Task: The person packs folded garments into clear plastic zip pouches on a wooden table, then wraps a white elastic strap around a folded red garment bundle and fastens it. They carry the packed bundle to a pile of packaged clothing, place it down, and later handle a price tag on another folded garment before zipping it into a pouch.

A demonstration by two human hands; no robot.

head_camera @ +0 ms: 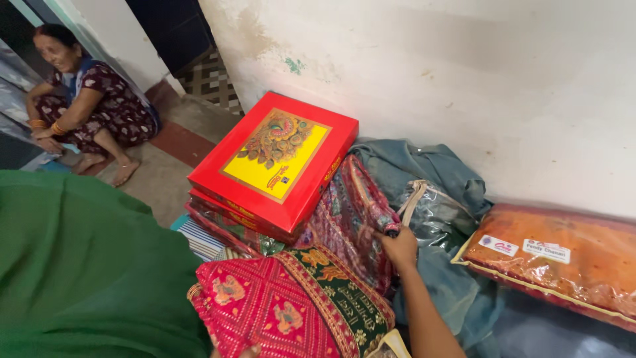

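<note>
At the far left of the frame the green cloth [79, 265] covers your near side, and behind it, in the upper left corner, another person [86, 106] sits on the floor, well apart from your work.

Moving right, at the lower middle lies the red folded fabric with gold and green border [285, 311]. At its bottom edge only some fingertips of your left hand [246, 352] show, touching the fabric; whether they are curled or flat I cannot tell, because the frame cuts them.

Above it, in the middle of the frame, the red box with yellow lid panel [278, 162] rests tilted on a stack of patterned fabrics [232, 229].

Right of the box lies the maroon patterned fabric [351, 212]. Its long axis runs from the upper middle down toward the lower middle, and its right edge is just at your fingers. Your right hand [400, 248] comes up from the lower edge of the frame, and the fingers are closed on that edge of the maroon fabric. This hand is clearly the nearer one to it; the fabric lies to the left and up from the fingers.

Further right are the blue-grey cloth in a clear plastic bag [437, 212] and, at the far right, the orange packed cushion-shaped parcel [563, 265] against the white wall [464, 79].
</note>
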